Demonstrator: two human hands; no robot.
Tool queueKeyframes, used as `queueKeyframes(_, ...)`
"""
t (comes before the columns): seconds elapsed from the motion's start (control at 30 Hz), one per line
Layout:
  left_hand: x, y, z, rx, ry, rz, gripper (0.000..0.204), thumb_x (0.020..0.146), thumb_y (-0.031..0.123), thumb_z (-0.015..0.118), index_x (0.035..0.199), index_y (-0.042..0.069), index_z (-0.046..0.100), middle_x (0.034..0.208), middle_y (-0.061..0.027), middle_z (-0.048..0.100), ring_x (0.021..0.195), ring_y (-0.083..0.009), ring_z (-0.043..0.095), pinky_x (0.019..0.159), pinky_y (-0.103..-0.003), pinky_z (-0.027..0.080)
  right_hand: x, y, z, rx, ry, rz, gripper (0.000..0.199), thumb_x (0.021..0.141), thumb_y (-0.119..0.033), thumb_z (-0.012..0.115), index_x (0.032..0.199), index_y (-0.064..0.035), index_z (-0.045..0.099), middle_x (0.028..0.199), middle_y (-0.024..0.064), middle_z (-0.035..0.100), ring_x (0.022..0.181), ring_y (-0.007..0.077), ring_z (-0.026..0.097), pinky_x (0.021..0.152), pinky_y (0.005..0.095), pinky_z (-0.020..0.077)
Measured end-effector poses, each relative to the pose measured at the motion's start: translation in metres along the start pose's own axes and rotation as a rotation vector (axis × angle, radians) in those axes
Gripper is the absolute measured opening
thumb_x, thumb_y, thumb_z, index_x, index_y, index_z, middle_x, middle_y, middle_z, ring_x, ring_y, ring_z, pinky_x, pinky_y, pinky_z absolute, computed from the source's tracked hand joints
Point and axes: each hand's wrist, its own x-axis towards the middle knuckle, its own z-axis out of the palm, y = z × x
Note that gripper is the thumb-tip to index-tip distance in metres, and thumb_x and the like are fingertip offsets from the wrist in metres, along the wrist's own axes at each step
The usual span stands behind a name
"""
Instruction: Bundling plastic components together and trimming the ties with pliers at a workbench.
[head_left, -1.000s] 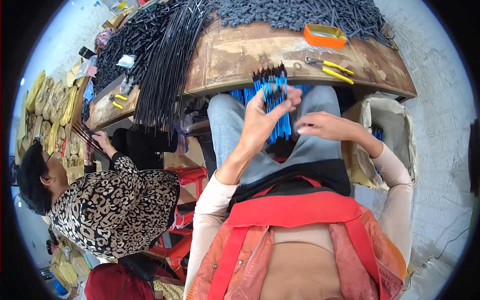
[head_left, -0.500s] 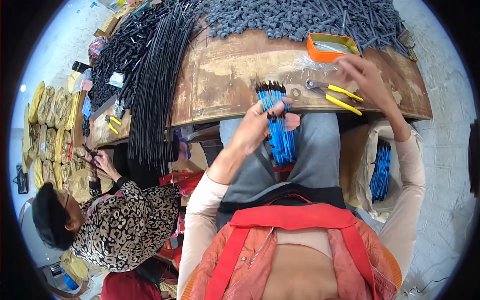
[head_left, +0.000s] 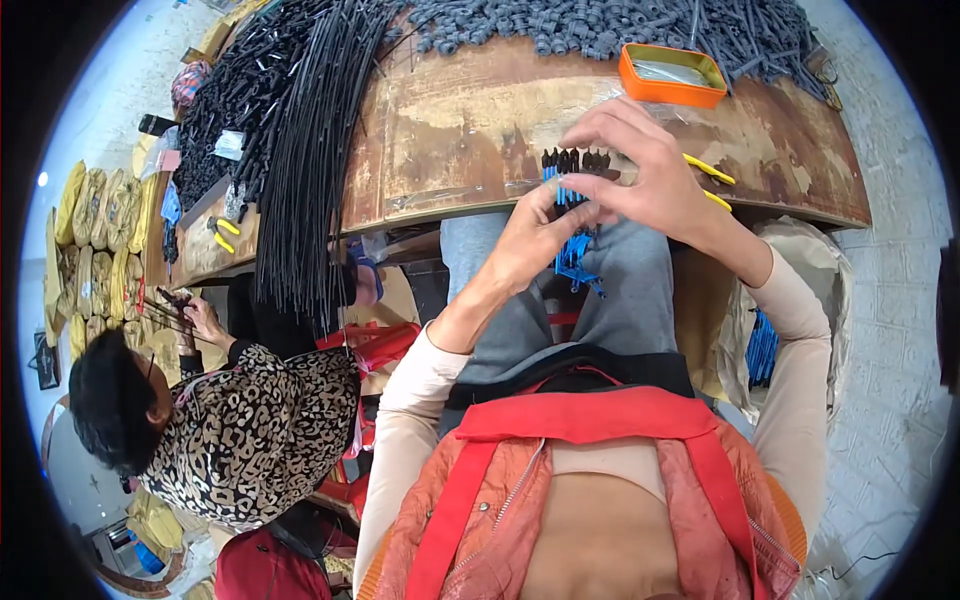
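My left hand (head_left: 535, 235) is closed around a bundle of thin blue rods with black tips (head_left: 575, 250), held over my lap at the table's front edge. The black tips stand up above the fingers, and the blue lengths hang below. My right hand (head_left: 645, 170) arches over the tips from the right. Its thumb lies close to the bundle, the fingers are curved and apart from the thumb, and nothing shows between them. Behind that hand are cutting pliers with yellow handles (head_left: 712, 168); their jaws are hidden.
An orange tin (head_left: 672, 92) holds thin pale pieces. Grey plastic fittings (head_left: 570, 30) pile along the back. Long black rods (head_left: 325, 150) overhang the table at left. More blue rods stand in a sack (head_left: 840, 270) at right. A co-worker (head_left: 260, 420) sits at left near other yellow-handled pliers (head_left: 224, 235).
My right hand has come left and down from beside the orange tin to the bundle. The bundle has shifted slightly right in my left hand. The co-worker's head has turned.
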Motion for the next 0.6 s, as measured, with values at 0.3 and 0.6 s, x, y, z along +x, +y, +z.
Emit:
queueKeyframes(0.3,-0.017,-0.013,-0.004,-0.009,-0.005,-0.135,0.019,0.097,0.008,0.059,0.114,0.0,0.064,0.097,-0.0066,0.071,0.092,-0.0138,0.067,0.08,-0.028,0.053,-0.016,-0.004,0.01,0.111,-0.097,0.015,0.017,0.084,-0.003,0.067,0.102,-0.0017,0.068,0.093,0.0093,0.064,0.089,0.0252,0.059,0.081,0.0354,0.0473)
queueKeyframes(0.6,0.001,-0.022,-0.011,0.418,-0.011,0.226,0.034,0.096,-0.001,0.055,0.13,-0.001,0.057,0.112,-0.013,0.07,0.105,-0.0193,0.066,0.095,-0.029,0.048,0.025,0.166,-0.094,-0.401,-0.22,0.485,0.02,0.087,-0.013,0.066,0.099,0.0017,0.068,0.089,0.0151,0.069,0.085,0.0261,0.068,0.077,0.0359,0.0518)
